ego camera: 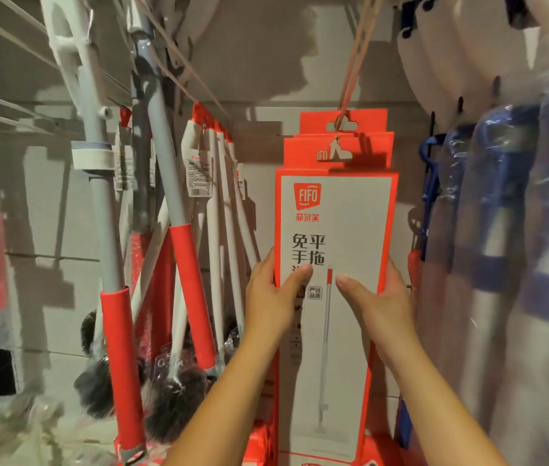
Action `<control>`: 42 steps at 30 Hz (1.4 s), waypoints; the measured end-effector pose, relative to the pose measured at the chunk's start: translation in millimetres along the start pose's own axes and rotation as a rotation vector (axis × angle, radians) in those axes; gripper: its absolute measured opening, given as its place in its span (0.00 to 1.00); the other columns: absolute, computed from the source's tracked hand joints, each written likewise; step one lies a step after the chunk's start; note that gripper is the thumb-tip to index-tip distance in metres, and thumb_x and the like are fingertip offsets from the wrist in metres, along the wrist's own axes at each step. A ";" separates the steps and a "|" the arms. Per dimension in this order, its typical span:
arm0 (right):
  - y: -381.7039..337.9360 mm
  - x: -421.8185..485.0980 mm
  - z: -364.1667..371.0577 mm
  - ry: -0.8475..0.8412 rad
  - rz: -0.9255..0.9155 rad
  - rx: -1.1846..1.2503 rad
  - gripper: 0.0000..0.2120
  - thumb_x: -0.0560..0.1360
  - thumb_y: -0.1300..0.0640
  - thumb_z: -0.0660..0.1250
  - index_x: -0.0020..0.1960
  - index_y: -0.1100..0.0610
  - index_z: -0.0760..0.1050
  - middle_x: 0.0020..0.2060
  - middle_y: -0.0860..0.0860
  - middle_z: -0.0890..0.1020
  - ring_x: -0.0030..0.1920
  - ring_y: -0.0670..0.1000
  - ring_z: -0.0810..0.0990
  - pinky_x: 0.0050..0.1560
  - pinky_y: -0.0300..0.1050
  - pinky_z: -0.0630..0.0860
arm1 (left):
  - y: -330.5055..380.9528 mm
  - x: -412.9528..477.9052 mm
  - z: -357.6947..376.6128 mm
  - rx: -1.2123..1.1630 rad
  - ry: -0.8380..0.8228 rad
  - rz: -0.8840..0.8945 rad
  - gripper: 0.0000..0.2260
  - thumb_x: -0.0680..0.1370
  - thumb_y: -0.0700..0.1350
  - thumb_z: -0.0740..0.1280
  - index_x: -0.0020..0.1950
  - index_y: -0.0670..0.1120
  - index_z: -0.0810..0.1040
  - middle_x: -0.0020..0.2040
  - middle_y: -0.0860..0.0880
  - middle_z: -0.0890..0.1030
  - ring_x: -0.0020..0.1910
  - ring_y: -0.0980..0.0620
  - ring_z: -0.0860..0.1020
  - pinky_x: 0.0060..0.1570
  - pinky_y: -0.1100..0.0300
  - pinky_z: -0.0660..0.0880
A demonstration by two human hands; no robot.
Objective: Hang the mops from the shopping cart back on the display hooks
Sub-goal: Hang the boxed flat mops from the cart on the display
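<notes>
A tall white and red boxed mop (333,230) stands upright in the middle of the view, its top just below the hanging boxes. My left hand (273,297) grips its left edge, thumb across the front. My right hand (380,304) grips its right edge the same way. Behind it, two more red boxes (343,148) hang by their cut-out tabs on a display hook (350,82) that slopes down from above. I cannot tell whether the held box's own tab is on the hook.
Left of the box hang white mop handles with red grips (185,264) and dark brush heads (172,398). Blue mops wrapped in clear plastic (501,213) crowd the right side. Thin wire hooks (4,105) stick out at upper left.
</notes>
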State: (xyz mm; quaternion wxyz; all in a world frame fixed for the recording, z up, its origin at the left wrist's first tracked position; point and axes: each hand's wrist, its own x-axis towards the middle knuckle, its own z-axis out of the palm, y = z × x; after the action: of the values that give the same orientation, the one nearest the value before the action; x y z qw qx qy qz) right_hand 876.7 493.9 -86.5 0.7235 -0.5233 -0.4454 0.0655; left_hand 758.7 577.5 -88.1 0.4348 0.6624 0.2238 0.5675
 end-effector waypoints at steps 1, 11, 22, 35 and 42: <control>-6.7 0.1 -0.3 -0.004 0.000 0.013 0.20 0.70 0.60 0.74 0.59 0.47 0.74 0.53 0.47 0.82 0.48 0.41 0.83 0.46 0.37 0.80 | 4.6 2.0 -2.9 -0.003 -0.011 0.013 0.17 0.72 0.53 0.67 0.60 0.57 0.78 0.55 0.55 0.81 0.57 0.55 0.79 0.54 0.57 0.78; -46.5 -26.7 4.7 0.074 0.061 0.110 0.20 0.73 0.65 0.71 0.62 0.52 0.75 0.49 0.46 0.85 0.46 0.45 0.84 0.38 0.35 0.79 | 42.7 -6.5 -23.8 -0.119 -0.207 0.058 0.17 0.79 0.42 0.65 0.56 0.66 0.74 0.48 0.67 0.82 0.48 0.66 0.81 0.43 0.72 0.75; -93.5 -35.3 -8.0 0.085 -0.047 0.138 0.18 0.72 0.67 0.70 0.60 0.54 0.76 0.49 0.52 0.85 0.49 0.54 0.85 0.47 0.50 0.82 | 67.2 -7.4 -18.4 -0.320 -0.139 0.159 0.31 0.69 0.56 0.70 0.72 0.53 0.70 0.62 0.48 0.78 0.59 0.56 0.79 0.59 0.53 0.77; -124.4 -65.1 -14.3 0.121 -0.182 0.119 0.21 0.66 0.64 0.71 0.58 0.56 0.77 0.46 0.49 0.86 0.46 0.50 0.85 0.43 0.40 0.81 | 84.8 -30.0 -21.7 -0.427 -0.096 0.238 0.32 0.67 0.54 0.73 0.70 0.52 0.73 0.60 0.48 0.79 0.58 0.57 0.80 0.55 0.61 0.78; -137.4 -65.2 -7.6 0.087 -0.225 0.143 0.26 0.62 0.62 0.77 0.59 0.56 0.77 0.48 0.50 0.86 0.48 0.51 0.85 0.44 0.41 0.81 | 94.6 -25.2 -26.5 -0.420 -0.111 0.264 0.30 0.70 0.55 0.73 0.70 0.52 0.73 0.61 0.48 0.79 0.58 0.58 0.79 0.56 0.64 0.77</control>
State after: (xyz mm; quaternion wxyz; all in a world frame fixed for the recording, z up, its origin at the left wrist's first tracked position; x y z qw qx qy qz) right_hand 792.3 391.1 -12.4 0.7802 -0.4196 -0.4638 -0.0071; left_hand 708.5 516.7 -24.2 0.4965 0.6114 -0.0119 0.6161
